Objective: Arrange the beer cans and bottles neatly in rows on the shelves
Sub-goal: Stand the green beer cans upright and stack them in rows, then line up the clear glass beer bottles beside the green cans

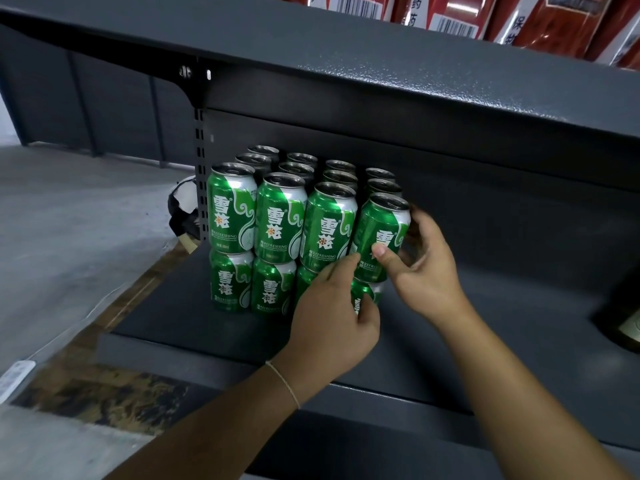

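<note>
Several green beer cans (280, 223) stand stacked two high in rows at the left end of a dark grey shelf (485, 327). My right hand (424, 268) grips the rightmost front can of the upper layer (382, 233), thumb on its front and fingers round its right side; this can leans slightly. My left hand (332, 313) rests against the lower front can (362, 299) under it, with the index finger touching the bottom of the upper can. The lower can is mostly hidden by my left hand.
An upper shelf (381, 60) overhangs the cans, with red packages (554, 22) on top. A slotted upright post (200, 174) stands left of the stack. A dark object (620, 306) sits at the shelf's right edge. Grey floor (69, 220) lies to the left.
</note>
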`<state>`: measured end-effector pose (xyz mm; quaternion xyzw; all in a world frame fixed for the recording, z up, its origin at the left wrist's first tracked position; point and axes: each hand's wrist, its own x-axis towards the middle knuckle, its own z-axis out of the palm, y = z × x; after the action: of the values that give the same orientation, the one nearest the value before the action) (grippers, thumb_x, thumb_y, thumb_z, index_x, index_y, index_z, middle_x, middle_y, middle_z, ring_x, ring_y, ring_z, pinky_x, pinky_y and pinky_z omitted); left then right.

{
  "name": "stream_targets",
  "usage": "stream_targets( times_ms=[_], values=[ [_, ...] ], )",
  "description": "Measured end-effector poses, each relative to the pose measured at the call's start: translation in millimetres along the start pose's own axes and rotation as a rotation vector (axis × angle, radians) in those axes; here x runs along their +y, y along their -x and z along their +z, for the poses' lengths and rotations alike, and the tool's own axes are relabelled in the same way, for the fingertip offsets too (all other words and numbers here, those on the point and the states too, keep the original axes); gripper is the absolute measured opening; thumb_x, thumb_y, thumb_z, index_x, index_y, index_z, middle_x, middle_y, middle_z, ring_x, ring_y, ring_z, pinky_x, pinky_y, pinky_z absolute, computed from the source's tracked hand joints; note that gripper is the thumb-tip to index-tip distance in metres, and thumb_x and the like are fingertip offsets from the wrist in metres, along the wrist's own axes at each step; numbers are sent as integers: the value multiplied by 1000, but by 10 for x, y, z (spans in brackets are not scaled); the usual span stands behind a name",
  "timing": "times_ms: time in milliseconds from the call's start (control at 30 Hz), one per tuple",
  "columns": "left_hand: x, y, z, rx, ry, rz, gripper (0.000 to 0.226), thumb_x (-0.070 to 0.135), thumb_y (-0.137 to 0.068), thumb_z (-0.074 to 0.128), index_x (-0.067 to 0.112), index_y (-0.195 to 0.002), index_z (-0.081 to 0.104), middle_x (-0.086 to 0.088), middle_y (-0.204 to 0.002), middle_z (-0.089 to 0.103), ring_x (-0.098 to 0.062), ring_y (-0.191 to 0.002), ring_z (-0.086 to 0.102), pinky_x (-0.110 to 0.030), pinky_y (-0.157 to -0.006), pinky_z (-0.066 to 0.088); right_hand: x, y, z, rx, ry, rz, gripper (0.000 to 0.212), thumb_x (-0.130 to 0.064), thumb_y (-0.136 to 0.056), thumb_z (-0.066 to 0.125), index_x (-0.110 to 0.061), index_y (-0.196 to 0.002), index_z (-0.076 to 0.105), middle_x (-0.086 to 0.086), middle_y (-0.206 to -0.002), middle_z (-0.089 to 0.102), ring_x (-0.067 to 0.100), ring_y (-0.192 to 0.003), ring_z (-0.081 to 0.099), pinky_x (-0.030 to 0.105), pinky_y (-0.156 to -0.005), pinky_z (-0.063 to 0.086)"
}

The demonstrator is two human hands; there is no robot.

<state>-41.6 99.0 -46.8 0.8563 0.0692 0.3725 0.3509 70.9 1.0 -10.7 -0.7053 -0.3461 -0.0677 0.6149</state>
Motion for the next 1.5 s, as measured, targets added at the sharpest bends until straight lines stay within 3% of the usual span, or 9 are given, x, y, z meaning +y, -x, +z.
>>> stream_targets(
  times_ms=[133,233,367,633,900,1133,1267,1367,1500],
  values=[
    [51,-66,-31,3,31,55,61,26,-84,53,22,-143,38,3,-129,50,-17,-93,58,-31,-80,52,-15,22,-5,-3,-1,-8,57,-3,-85,74,-18,-134,50,-7,-117,66,5,-110,64,23,-92,53],
    [110,-133,-2,19,68,100,58,25,-81,52,19,-139,44,2,-124,55,-6,-83,56,-20,-72,49,-46,61,-65,14,3,-6,57,-2,-86,72,-21,-134,48,-11,-116,62,-5,-108,60,16,-87,51],
    [231,-160,123,42,129,138,49,20,-80,54,18,-129,54,3,-113,59,1,-75,54,-6,-68,41,-68,154,-280,85,34,-2,51,-10,-89,71,-22,-134,50,-1,-124,59,6,-115,58,9,-82,47],
    [682,-107,696,-17,215,167,38,19,-81,55,17,-118,59,6,-94,58,-12,-71,56,-13,-63,45,43,334,-1067,177,89,5,32,-13,-92,68,-22,-121,59,-4,-119,64,4,-111,61,11,-83,50],
    [1352,-166,1652,-170,294,137,40,13,-87,60,21,-125,54,10,-108,54,-12,-77,58,-18,-68,48,373,469,-2284,325,189,49,27,-11,-91,69,-18,-116,62,-8,-107,65,3,-100,63,7,-77,47],
    [1919,-237,2669,-321,344,97,44,13,-87,58,21,-129,51,7,-114,54,-8,-83,59,-21,-74,49,749,577,-3337,453,264,99,25,-11,-91,69,-20,-113,62,-10,-104,65,-2,-94,63,17,-83,52],
    [2153,-238,3165,-388,361,59,47,11,-87,57,20,-132,49,5,-119,55,-9,-87,60,-22,-76,50,975,647,-3835,564,331,137,26,-15,-90,70,-21,-113,61,-7,-104,65,9,-94,64,27,-86,54],
    [2304,-217,3473,-420,357,49,48,11,-86,58,19,-133,49,4,-119,56,-10,-90,60,-24,-80,51,1145,731,-4175,687,437,144,38,-21,-85,71,-17,-121,59,3,-116,61,14,-108,60,33,-97,50],
    [2457,-189,3853,-493,363,50,52,17,-83,57,19,-134,49,4,-119,58,-11,-99,59,-34,-89,53,1273,789,-4534,775,555,241,59,-16,-82,76,-9,-134,49,5,-127,48,26,-124,50,42,-106,45]
  ],
)
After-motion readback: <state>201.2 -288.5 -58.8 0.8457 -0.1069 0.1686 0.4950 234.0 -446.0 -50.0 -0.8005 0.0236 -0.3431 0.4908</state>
